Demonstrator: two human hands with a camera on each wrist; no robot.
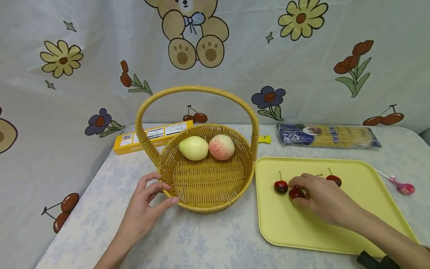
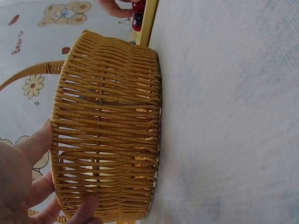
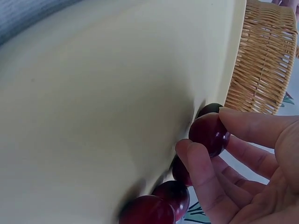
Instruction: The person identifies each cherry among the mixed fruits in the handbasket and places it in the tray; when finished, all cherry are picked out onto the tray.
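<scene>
A yellow wicker basket [image 1: 205, 179] with a tall handle stands mid-table and holds a pale yellow fruit [image 1: 193, 148] and a pink peach [image 1: 221, 147]. My left hand [image 1: 164, 192] clasps the basket's near left rim, thumb on the outer wall [image 2: 107, 140] and fingers [image 2: 39, 140] over the edge. To the right lies a yellow tray [image 1: 362, 209] with three dark red cherries. My right hand [image 1: 299, 196] pinches the middle cherry [image 1: 295, 192] between thumb and forefinger; the right wrist view shows that cherry [image 3: 209, 132] just above the tray [image 3: 93, 93]. The other cherries [image 1: 280, 186] [image 1: 334, 180] lie either side.
A yellow box [image 1: 152, 136] lies behind the basket on the left, and a spaghetti pack [image 1: 327, 136] behind the tray. A pink spoon-like thing [image 1: 401, 186] lies right of the tray. A printed cloth hangs behind, and the table's edge runs down the left.
</scene>
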